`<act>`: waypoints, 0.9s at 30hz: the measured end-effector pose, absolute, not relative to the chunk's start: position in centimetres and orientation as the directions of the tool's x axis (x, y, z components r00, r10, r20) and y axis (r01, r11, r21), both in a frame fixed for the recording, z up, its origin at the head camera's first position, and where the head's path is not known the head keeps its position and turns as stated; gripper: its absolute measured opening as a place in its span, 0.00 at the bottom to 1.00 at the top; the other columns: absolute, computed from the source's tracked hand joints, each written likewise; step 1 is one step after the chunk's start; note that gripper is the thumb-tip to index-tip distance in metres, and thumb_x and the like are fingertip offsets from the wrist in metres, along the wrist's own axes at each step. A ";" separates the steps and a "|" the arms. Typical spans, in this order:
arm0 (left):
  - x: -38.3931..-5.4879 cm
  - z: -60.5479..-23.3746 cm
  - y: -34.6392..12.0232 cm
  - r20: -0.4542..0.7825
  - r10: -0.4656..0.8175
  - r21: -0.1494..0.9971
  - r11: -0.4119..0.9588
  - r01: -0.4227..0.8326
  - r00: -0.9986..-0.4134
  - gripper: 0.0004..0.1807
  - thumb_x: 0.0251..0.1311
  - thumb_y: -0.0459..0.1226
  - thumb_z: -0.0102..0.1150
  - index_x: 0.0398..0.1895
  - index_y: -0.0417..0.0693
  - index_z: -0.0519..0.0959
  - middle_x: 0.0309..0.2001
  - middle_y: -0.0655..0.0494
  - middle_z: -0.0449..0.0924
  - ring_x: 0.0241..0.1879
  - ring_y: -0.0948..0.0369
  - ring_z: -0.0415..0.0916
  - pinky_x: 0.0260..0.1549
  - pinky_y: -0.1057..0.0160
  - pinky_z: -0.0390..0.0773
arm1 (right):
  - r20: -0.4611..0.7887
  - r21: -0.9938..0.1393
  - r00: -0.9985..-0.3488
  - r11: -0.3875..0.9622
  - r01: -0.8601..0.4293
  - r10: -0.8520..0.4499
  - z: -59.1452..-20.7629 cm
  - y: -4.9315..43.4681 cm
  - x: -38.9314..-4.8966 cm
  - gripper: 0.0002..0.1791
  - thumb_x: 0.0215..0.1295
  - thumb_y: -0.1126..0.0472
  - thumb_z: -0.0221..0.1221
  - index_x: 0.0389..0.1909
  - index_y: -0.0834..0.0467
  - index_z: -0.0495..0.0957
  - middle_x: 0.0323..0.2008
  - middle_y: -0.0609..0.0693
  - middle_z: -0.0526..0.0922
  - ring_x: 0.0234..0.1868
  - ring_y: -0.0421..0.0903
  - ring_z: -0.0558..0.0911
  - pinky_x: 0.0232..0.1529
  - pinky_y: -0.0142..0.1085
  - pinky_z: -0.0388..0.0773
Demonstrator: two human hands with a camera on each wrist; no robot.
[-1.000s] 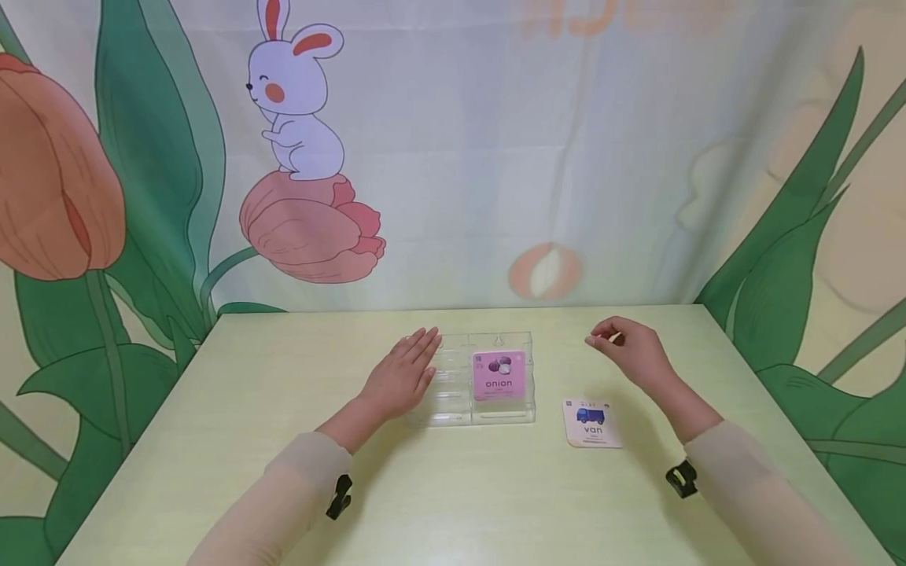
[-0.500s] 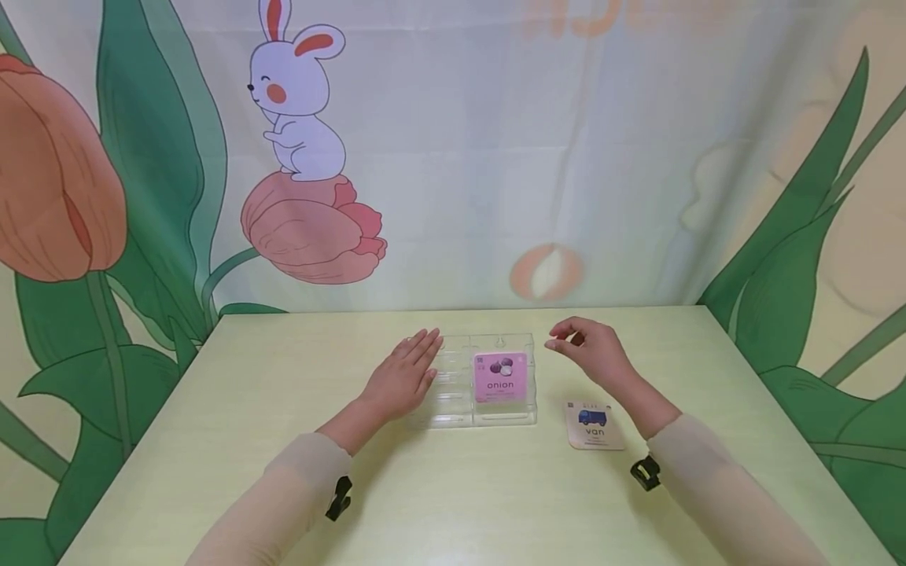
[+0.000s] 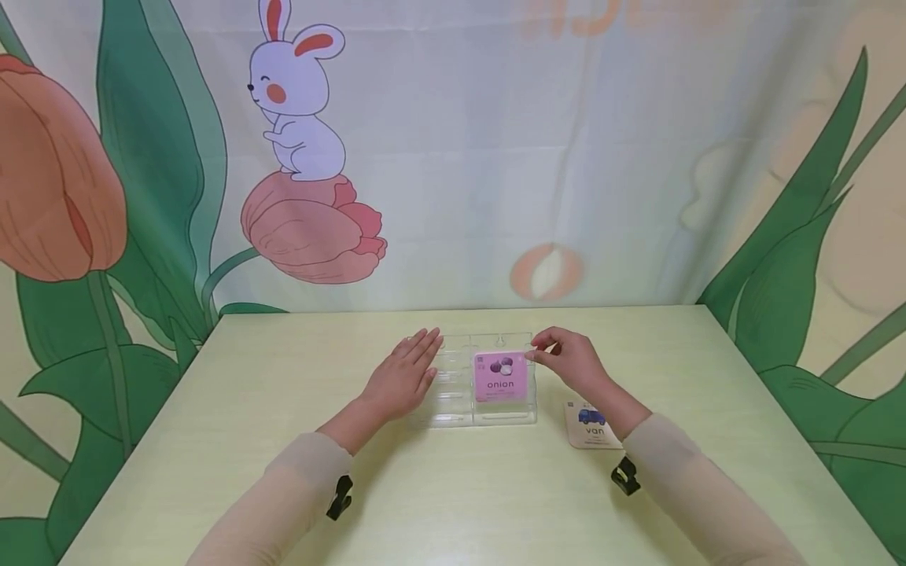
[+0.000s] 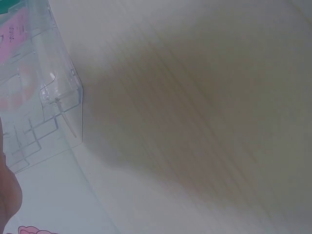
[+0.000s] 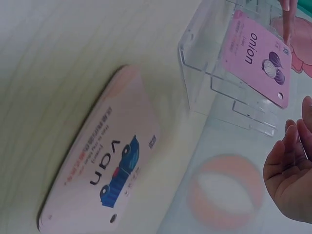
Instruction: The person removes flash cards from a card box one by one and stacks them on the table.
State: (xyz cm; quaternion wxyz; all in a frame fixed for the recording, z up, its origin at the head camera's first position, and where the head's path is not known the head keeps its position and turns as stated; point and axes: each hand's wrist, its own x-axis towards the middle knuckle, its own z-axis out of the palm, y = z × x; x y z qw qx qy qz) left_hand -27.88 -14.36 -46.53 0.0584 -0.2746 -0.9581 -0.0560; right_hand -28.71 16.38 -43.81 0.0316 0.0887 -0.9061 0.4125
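A clear plastic tray [image 3: 453, 409] with ridged slots lies near the back of the table. In its right half leans a pink card [image 3: 499, 387] printed "onion". My left hand [image 3: 399, 377] rests on the tray's left side with its fingers straight and together; only a sliver of that hand [image 4: 9, 195] shows in the left wrist view. My right hand [image 3: 575, 363] is at the onion card's upper right corner, thumb and forefinger bent and slightly apart. The right wrist view shows these fingers beside the card [image 5: 258, 56], holding nothing.
A pale card [image 3: 583, 432] printed "van" lies on the table right of the tray, partly covered by my right forearm in the head view. Behind the table's back edge hangs a curtain [image 3: 453, 157] with a rabbit and tulips.
My right hand has moved left and a little down, from right of the tray to the onion card's corner. My left hand, the tray and both cards have stayed put.
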 end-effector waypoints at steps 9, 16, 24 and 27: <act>-27.7 -46.6 -14.4 0.138 0.517 0.081 0.844 0.530 -0.844 0.32 0.80 0.44 0.39 0.80 0.37 0.55 0.82 0.43 0.53 0.82 0.45 0.51 0.82 0.47 0.53 | 0.139 -0.729 -0.980 0.655 -0.199 -0.142 -45.2 15.5 -29.1 0.11 0.67 0.60 0.67 0.44 0.63 0.83 0.43 0.60 0.87 0.37 0.46 0.77 0.33 0.30 0.72; -27.6 -46.4 -14.4 0.142 0.516 0.089 0.843 0.530 -0.845 0.32 0.80 0.44 0.39 0.80 0.37 0.55 0.82 0.43 0.54 0.82 0.45 0.51 0.82 0.47 0.54 | 0.123 -0.730 -0.986 0.662 -0.169 -0.116 -45.1 15.0 -29.2 0.10 0.67 0.60 0.67 0.44 0.63 0.83 0.43 0.60 0.87 0.40 0.49 0.78 0.35 0.30 0.73; -27.9 -46.4 -14.3 0.141 0.516 0.090 0.843 0.530 -0.845 0.32 0.80 0.44 0.38 0.80 0.37 0.54 0.82 0.43 0.53 0.82 0.46 0.50 0.82 0.47 0.53 | 0.119 -0.735 -0.985 0.655 -0.174 -0.128 -44.9 14.9 -29.2 0.09 0.68 0.61 0.66 0.41 0.64 0.84 0.41 0.59 0.88 0.38 0.48 0.80 0.34 0.29 0.75; -27.9 -46.5 -14.3 0.141 0.516 0.088 0.843 0.530 -0.845 0.32 0.80 0.44 0.39 0.80 0.37 0.54 0.82 0.43 0.53 0.82 0.45 0.50 0.82 0.47 0.53 | 0.116 -0.744 -0.985 0.647 -0.170 -0.125 -44.8 14.8 -29.2 0.07 0.68 0.63 0.66 0.40 0.64 0.84 0.39 0.59 0.88 0.36 0.46 0.79 0.33 0.29 0.75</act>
